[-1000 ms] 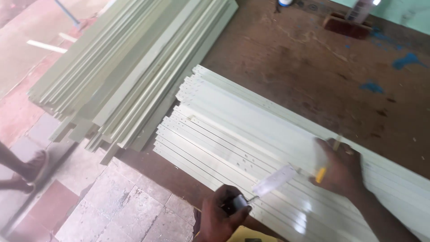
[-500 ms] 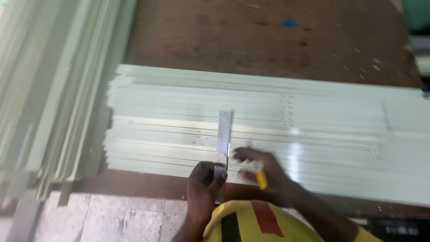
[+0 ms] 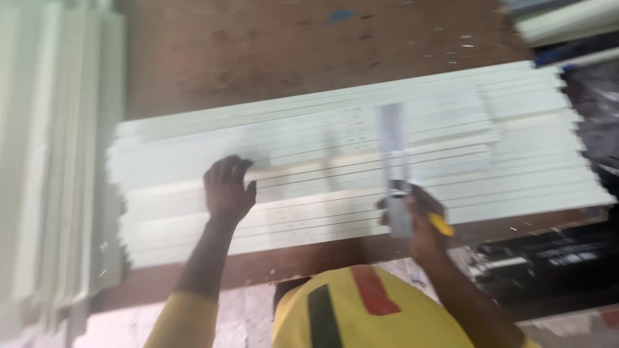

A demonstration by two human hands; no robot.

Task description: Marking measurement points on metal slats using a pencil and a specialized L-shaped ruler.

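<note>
At centre frame, pale strips (image 3: 335,167) lie side by side on a brown bench (image 3: 271,58). The left hand (image 3: 227,188) presses flat and open on them; the right hand (image 3: 416,222) grips a metal square (image 3: 393,154) and a yellow pencil (image 3: 442,224).

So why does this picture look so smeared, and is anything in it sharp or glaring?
Head view: motion blur smears everything, worst on the stacked strips at left; the left hand on the pale strips and the right hand with the metal square are soft-edged; the strips look washed out, the brown table darker.
</note>
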